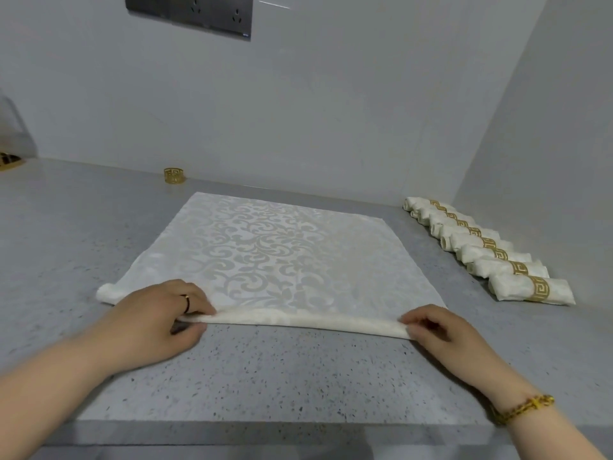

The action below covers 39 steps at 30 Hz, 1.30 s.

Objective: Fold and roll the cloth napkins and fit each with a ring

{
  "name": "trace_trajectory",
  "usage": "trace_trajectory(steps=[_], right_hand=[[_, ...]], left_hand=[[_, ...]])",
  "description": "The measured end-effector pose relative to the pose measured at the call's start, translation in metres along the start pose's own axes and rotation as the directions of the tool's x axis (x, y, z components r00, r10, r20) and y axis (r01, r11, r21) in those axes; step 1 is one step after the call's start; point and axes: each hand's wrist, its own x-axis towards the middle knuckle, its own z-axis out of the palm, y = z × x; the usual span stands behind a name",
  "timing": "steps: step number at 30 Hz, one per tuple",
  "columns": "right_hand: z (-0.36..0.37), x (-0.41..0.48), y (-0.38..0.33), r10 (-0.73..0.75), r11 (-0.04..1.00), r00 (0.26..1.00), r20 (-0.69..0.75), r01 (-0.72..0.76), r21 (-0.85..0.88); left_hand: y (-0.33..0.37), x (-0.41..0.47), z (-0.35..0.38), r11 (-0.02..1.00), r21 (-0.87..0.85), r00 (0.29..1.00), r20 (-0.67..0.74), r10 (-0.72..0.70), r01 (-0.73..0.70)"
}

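Note:
A cream damask napkin (265,250) lies spread flat on the grey speckled counter (265,370). Its near edge is turned up into a narrow roll. My left hand (159,320) pinches that rolled edge near its left end, thumb under and fingers over. My right hand (438,330) pinches the same edge at its right end. A single gold napkin ring (174,175) stands at the back of the counter by the wall, well away from both hands.
Several rolled napkins with gold rings (491,252) lie in a diagonal row at the right, by the side wall. The counter's front edge (265,429) runs below my wrists. A dark socket panel (189,13) hangs on the back wall.

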Motion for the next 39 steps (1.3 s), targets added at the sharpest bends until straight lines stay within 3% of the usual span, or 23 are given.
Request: trace_trajectory(steps=[7,11,14,17,20,23,29,35,39], right_hand=[[0.001,0.001,-0.003,0.002,0.997,0.998,-0.066,-0.007,-0.079],[-0.006,0.017,-0.008,0.131,0.991,0.991,-0.006,-0.131,-0.017],[-0.004,0.030,-0.007,0.168,0.981,0.985,0.038,-0.163,-0.110],[0.005,0.036,-0.006,0.141,0.965,0.989,-0.040,-0.146,-0.219],[0.014,0.037,-0.003,0.052,0.956,0.985,-0.166,-0.097,-0.276],[0.016,0.034,-0.001,-0.021,0.958,0.990,-0.139,-0.020,-0.287],[0.011,0.018,0.001,-0.041,0.988,0.996,-0.077,0.029,-0.154],[0.006,0.014,-0.008,-0.015,0.972,0.999,-0.034,0.006,-0.236],[0.000,0.011,-0.012,0.043,0.970,0.999,-0.030,-0.049,-0.240]], left_hand=[[0.013,0.012,-0.003,0.966,0.235,0.992,-0.088,-0.087,0.106],[0.009,0.024,-0.003,0.950,0.163,0.963,-0.065,-0.261,0.268],[0.007,0.034,-0.001,0.928,0.138,0.938,-0.047,-0.344,0.347],[0.004,0.036,0.002,0.893,0.101,0.899,-0.073,-0.432,0.438],[0.001,0.033,0.006,0.937,0.114,0.938,-0.157,-0.310,0.330],[0.003,0.029,0.007,0.974,0.126,0.979,-0.106,-0.175,0.188],[0.005,0.020,0.000,0.974,0.007,0.973,-0.054,-0.225,0.226],[0.002,0.025,0.001,0.971,0.097,0.975,-0.062,-0.212,0.218],[0.004,0.020,-0.002,0.973,0.071,0.974,-0.082,-0.212,0.218]])
